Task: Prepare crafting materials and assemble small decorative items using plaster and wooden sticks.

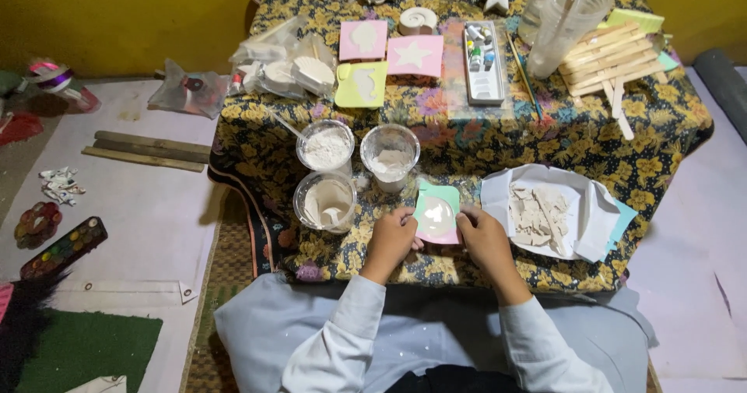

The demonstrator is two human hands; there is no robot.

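Going left to right: three clear plastic cups (324,200) of white powder and paste sit just beside the left hand (391,240), so an elbow nudge could easily tip one over the floral cloth (545,140). Both hands pinch the pink mould (437,220) at its edges near the table's front, left fingers curled on one side, right hand (484,237) clamped on the other. Flexing it too hard probably cracks the white cast inside, like the broken bits on the paper (537,214) beside it.
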